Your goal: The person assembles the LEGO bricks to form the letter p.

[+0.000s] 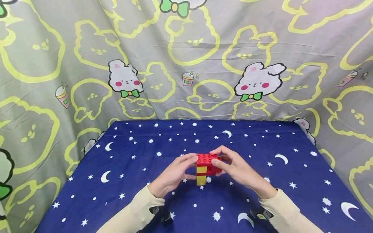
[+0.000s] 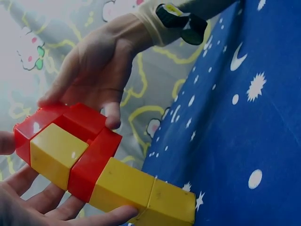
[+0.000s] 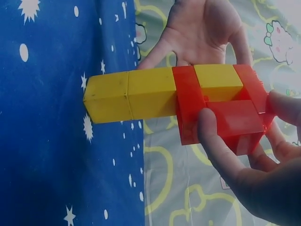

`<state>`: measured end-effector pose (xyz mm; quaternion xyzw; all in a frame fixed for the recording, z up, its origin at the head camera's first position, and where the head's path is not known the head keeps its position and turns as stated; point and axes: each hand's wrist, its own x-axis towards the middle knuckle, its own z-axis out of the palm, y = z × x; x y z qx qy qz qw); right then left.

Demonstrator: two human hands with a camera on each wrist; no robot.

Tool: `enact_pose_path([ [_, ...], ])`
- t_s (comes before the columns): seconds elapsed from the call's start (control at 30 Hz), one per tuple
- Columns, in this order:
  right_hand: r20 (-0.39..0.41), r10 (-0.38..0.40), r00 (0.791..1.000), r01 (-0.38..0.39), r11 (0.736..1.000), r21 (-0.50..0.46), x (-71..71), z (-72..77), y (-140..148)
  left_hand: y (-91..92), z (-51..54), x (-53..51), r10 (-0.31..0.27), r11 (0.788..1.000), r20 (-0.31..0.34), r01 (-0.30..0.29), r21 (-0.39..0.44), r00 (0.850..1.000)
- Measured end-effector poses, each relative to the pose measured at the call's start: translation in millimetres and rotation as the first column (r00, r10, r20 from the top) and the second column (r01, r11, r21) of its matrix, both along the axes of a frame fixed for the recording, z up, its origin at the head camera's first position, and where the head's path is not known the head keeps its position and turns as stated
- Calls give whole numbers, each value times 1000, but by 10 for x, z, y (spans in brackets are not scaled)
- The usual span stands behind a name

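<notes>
A toy building-block assembly (image 1: 204, 158) of red and yellow blocks is held up between both hands at the middle of the table. Its shape is like a P: red blocks and one yellow block surround a gap, and a column of two yellow blocks (image 2: 143, 193) extends downward. From the left, my left hand (image 1: 175, 171) holds it, thumb at the studded top and fingers along the yellow side. Opposite, my right hand (image 1: 237, 168) grips the red end (image 3: 235, 120) between thumb and fingers. Some fingertips are hidden behind the blocks.
A dark blue cloth (image 1: 131, 200) printed with white stars and moons covers the table. Behind it and at both sides hangs a grey curtain (image 1: 180, 106) with yellow cartoon outlines. A dark device (image 2: 181, 21) is strapped on each wrist.
</notes>
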<state>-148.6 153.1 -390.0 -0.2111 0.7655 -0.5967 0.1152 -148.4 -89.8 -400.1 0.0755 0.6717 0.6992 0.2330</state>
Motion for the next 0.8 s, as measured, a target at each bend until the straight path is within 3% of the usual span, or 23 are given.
enact_pose_path([
  [0.37,113,58,992,-49,995,-82,-46,-64,27,-17,-24,-21,-15,1000,-15,15,0,1000],
  [0.8,64,48,997,-37,984,-173,-46,-111,17,-9,-33,-12,15,1000,-40,-15,4,999],
])
